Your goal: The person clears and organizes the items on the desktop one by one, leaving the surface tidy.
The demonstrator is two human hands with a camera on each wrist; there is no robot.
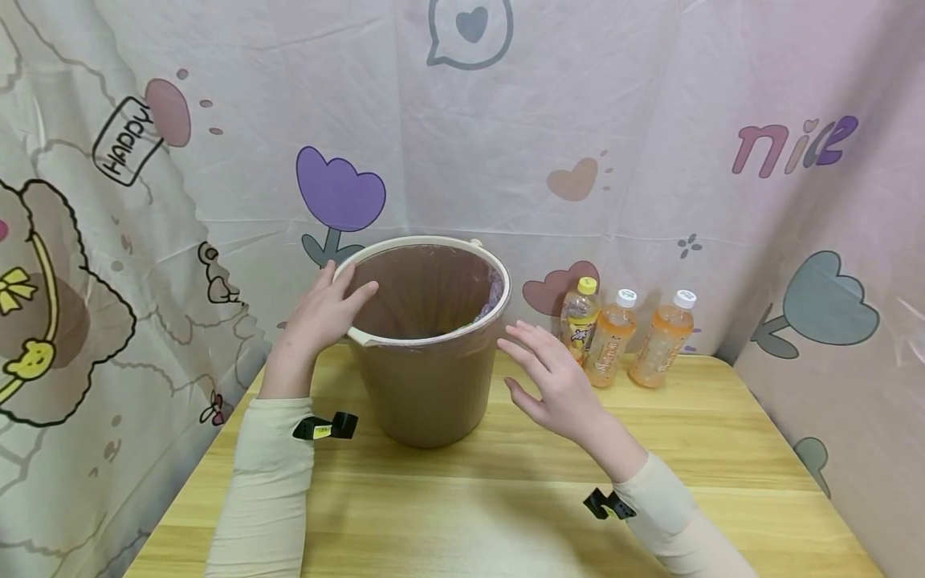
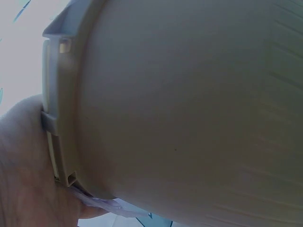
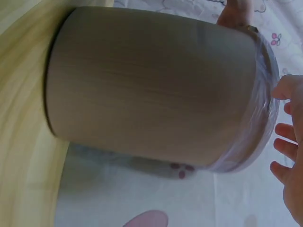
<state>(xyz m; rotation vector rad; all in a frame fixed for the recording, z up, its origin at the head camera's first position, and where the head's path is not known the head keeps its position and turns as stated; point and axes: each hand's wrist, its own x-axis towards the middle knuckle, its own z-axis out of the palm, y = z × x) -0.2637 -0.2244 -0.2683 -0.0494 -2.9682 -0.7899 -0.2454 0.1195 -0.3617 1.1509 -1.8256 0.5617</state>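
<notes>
A brown trash bin point(image 1: 426, 393) with a cream rim stands upright on the table, lined with a thin see-through bag point(image 1: 495, 295) that folds over its edge. At the bin's left side, my left hand point(image 1: 321, 317) rests on the rim, its fingers extended and its thumb over the opening. The left wrist view shows the palm against the rim point(image 2: 66, 94), while most fingers are hidden. To the right of the bin, my right hand point(image 1: 552, 381) is held in the air with spread fingers, holding nothing. In the right wrist view its fingers are near the bagged rim.
Right of the bin, by the back edge of the wooden table point(image 1: 448, 514), stand a yellow-capped bottle point(image 1: 580, 321) and two white-capped bottles of orange drink, a nearer one point(image 1: 611, 341) and a right one point(image 1: 661, 341). A printed cloth point(image 1: 462, 160) hangs behind.
</notes>
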